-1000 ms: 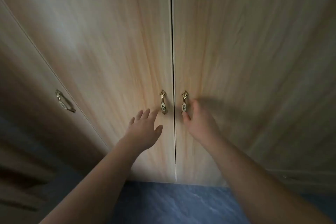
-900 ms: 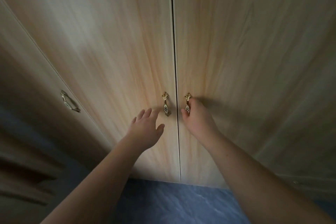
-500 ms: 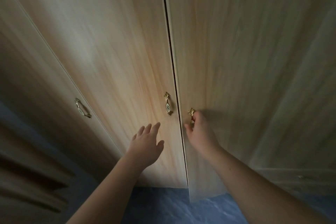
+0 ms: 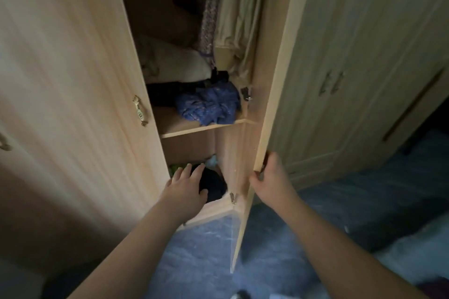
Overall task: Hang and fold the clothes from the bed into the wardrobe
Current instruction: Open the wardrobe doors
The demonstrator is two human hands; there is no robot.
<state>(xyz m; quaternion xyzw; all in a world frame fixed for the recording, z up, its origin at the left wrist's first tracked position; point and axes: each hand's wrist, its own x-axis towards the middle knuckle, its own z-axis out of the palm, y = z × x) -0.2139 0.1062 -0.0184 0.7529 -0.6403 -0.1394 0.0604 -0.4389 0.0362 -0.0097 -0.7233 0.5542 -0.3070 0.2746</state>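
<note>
The light wood wardrobe stands right in front of me. Its right door is swung wide, edge toward me, and my right hand grips it low down by the handle. The left door stays closed, its brass handle untouched. My left hand hovers with spread fingers in front of the bottom compartment, holding nothing. Inside hang pale and purple patterned garments. A crumpled blue cloth lies on the middle shelf, a pale bundle above it, and dark clothes at the bottom.
Another cupboard with panelled doors stands to the right, close behind the swung door. Blue patterned floor lies under my arms. A further closed door with a handle is at the far left.
My right hand has pulled the right door from closed to wide open, showing the shelves and hanging clothes. My left hand dropped lower, toward the bottom compartment.
</note>
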